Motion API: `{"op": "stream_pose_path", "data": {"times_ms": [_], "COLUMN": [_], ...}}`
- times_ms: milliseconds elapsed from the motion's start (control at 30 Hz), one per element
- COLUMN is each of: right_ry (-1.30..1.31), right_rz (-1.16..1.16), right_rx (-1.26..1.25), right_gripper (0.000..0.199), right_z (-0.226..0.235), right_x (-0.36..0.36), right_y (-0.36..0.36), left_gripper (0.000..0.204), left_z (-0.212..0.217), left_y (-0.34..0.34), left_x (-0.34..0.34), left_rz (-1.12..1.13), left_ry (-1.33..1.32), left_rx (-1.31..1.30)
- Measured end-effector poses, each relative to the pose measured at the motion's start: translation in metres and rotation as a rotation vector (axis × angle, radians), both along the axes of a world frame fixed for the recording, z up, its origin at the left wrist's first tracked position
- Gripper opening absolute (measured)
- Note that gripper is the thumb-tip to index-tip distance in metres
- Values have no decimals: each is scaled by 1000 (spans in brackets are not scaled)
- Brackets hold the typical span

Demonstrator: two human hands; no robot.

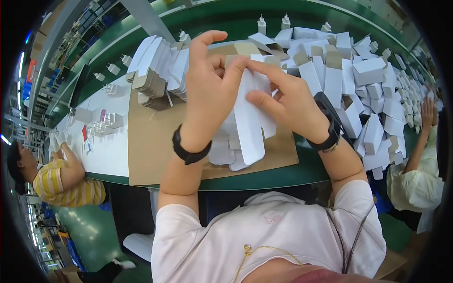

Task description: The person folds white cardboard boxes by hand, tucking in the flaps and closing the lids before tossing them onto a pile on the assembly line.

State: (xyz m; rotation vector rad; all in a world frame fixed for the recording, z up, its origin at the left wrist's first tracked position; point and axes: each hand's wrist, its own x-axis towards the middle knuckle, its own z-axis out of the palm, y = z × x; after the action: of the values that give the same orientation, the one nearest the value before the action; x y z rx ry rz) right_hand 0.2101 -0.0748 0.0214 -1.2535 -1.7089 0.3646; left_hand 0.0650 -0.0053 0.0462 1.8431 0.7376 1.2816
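Note:
A white folding carton [249, 125], with a long rounded flap pointing toward me, is held upright above a brown cardboard sheet. My right hand [295, 99] grips its right side, with the index finger at the top edge and the thumb on the front face. At the top left edge, the thumb of my left hand [210, 89] presses the carton; its index finger is raised and the others curl partly out of sight. Beneath and behind the held carton lie more flat white cartons [222, 152], partly covered.
Stacked flat cartons [158, 59] sit at the back left of the cardboard sheet [155, 141]. Folded white boxes [370, 70] are heaped on the right. White plug adapters [262, 24] stand along the green conveyor [226, 23]. Co-workers sit left [66, 181] and right [417, 184].

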Motion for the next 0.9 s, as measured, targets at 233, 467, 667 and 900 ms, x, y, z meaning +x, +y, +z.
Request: {"op": "stream_pose_path", "data": {"times_ms": [233, 467, 667, 900], "right_ry": [71, 78, 47, 542], "right_rz": [-61, 167, 267, 284], "right_rx": [-224, 7, 121, 33], "right_gripper": [23, 32, 26, 43], "right_z": [9, 11, 15, 15], "right_x": [16, 39, 46, 20], "right_y": [7, 11, 8, 2], "left_gripper": [64, 88, 95, 74], "left_z": [-16, -28, -22, -25], "left_y": [-5, -4, -9, -8], "left_x": [2, 11, 13, 14], "left_rz": [-302, -554, -565, -520], "left_ry": [-11, -25, -24, -247], "left_rx": [-106, -192, -98, -70]}}
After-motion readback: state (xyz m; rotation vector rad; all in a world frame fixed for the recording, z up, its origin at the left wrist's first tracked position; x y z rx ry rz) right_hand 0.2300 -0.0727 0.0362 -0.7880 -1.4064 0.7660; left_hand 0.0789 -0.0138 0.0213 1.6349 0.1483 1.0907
